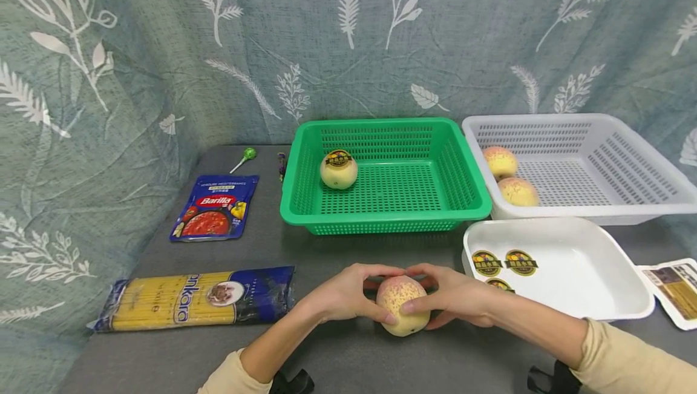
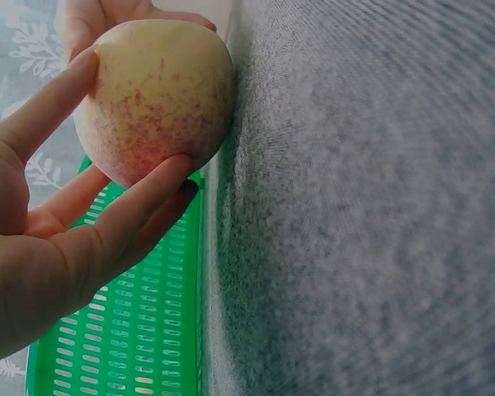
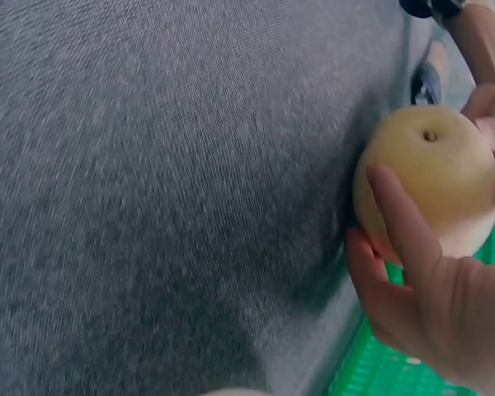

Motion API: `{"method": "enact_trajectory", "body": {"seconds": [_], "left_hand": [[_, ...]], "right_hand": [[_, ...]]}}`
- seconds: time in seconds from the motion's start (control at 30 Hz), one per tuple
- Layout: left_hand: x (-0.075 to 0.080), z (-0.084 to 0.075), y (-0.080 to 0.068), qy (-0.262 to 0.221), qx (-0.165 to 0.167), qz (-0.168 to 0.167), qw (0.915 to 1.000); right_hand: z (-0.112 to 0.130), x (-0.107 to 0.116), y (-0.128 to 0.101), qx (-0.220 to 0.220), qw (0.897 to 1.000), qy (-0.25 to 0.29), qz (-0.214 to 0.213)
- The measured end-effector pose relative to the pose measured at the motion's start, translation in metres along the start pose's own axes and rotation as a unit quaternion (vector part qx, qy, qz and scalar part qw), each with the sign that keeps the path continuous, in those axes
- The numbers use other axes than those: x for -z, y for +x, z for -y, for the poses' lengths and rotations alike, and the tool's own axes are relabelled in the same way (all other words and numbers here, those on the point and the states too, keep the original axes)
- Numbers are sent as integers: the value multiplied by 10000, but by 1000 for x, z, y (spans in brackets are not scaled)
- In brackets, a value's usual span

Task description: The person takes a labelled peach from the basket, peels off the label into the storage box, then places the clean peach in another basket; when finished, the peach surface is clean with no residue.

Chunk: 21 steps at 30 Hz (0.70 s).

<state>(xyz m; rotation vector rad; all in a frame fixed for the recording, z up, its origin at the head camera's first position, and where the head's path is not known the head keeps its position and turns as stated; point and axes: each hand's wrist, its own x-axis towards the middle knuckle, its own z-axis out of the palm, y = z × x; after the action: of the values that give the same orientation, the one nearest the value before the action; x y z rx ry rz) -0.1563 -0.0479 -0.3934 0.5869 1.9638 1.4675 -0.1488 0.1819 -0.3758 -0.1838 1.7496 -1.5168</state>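
both hands [image 1: 348,294] round peach [image 1: 402,304]

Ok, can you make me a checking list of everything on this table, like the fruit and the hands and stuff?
Surface: grey table.
Job's things: peach held on the table; stickered peach in green basket; two peaches in white basket; stickers in white tray.
Clutter: spaghetti pack, sauce pouch, lollipop.
Grippers: left hand and right hand both grip the peach.
Cables: nothing seen.
Surroundings: leaf-print curtain.
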Motion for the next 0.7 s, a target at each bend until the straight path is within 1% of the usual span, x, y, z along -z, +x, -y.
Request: {"method": "enact_trajectory", "body": {"seconds": [0.1, 0.2, 0.23, 0.3, 0.37, 0.43, 0.5, 0.53, 0.57, 0.63, 0.7], "left_hand": [[0, 1, 0, 7, -39, 34, 10000], [4, 0, 0, -86, -109, 106, 9998], [7, -1, -2, -85, -147, 120, 9998], [16, -6, -6, -72, -239, 44, 9997], [27, -14, -12, -106, -384, -162, 9991], [41, -22, -22, -183, -640, -506, 9965], [56, -29, -31, -415, -947, -914, 9904], [63, -32, -36, -541, -1082, -1142, 9861], [70, -34, -41, -638, -1226, -1382, 9807], [84, -36, -50, -752, -1359, -1947, 9685], [96, -35, -57, -663, -1357, -2586, 9541]], "right_hand": [[-2, -2, 2, 59, 9999, -30, -88], [-2, -2, 2, 65, 9999, -17, -134], [-2, -2, 2, 64, 9999, -14, -137], [-2, -2, 3, 64, 9999, -16, -138], [-2, -3, 3, 57, 9999, -31, -148], [-2, -3, 3, 68, 9998, -54, -167], [-3, -3, 3, 72, 9998, -52, -195], [-3, -3, 3, 69, 9998, -42, -206], [-3, -3, 3, 71, 9997, -30, -216], [-3, -3, 3, 71, 9997, -3, -219], [-3, -3, 3, 69, 9997, 12, -217]]}}
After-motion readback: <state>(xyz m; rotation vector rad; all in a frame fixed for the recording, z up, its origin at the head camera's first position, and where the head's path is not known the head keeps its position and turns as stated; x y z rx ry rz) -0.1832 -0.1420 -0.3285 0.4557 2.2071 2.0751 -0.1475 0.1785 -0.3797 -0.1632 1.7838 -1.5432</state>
